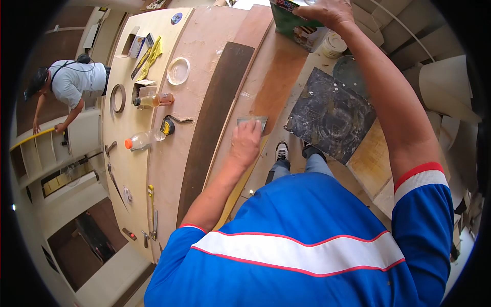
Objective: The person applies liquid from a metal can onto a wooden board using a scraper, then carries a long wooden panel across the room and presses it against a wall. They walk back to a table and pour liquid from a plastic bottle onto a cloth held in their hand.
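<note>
My left hand (245, 140) is closed on a thin grey flat spreader (259, 122), which rests on a long board. Reddish-brown coating (281, 71) covers the stretch of board just beyond the spreader. Up at the top edge, my right hand (330, 11) grips the rim of a green printed container (296, 23), partly cut off by the frame. A dark brown strip (220, 102) lies on the pale workbench (204, 30) left of my left hand.
Bottles (148, 100), a yellow tape measure (168, 126), a tape roll (118, 99) and hand tools lie on the bench. A stained black board (332, 115) is right of my feet. Another person (76, 82) bends over at the far left, holding a yellow strip (33, 138).
</note>
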